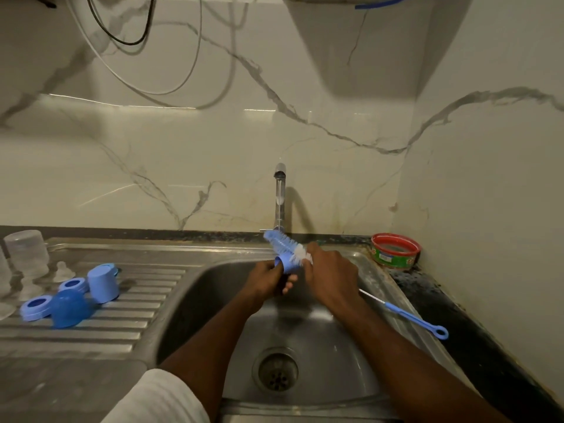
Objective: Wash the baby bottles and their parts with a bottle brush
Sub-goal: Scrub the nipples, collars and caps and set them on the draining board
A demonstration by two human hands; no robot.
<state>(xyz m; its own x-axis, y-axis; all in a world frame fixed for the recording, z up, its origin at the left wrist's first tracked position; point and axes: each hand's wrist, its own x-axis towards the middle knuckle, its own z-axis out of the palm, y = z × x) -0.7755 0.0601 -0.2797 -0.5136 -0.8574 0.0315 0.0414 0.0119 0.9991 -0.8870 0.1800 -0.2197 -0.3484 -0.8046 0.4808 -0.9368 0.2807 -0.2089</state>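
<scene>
- In the middle of the frame, over the steel sink [213, 288], the person's left hand [265, 280] is curled round a small light blue plastic bottle part [287, 264]. It looks like a ring or a cap, but I cannot tell which.
- The right hand [331, 273] grips the blue and white bristly bottle brush [283, 242] and holds its bristles against that part.
- The tall silver tap [280, 196] stands just behind the hands. I cannot tell if water is running.
- At the left of the frame, on the ridged steel surface [91, 331] beside the sink, other parts wait: a light blue cup-shaped cap [103, 283], two light blue rings [35, 306], a darker blue round dome lid [70, 308], a clear teat [63, 271] and a clear plastic bottle [27, 250].
- I cannot tell which of those are already clean.
- A thin blue teat brush with a loop end [409, 315] lies on the sink's right rim, untouched now.
- My guess: the washing is partway along, with one part being scrubbed and several maybe left.
- A red and green round tub [395, 250] sits in the right corner.
</scene>
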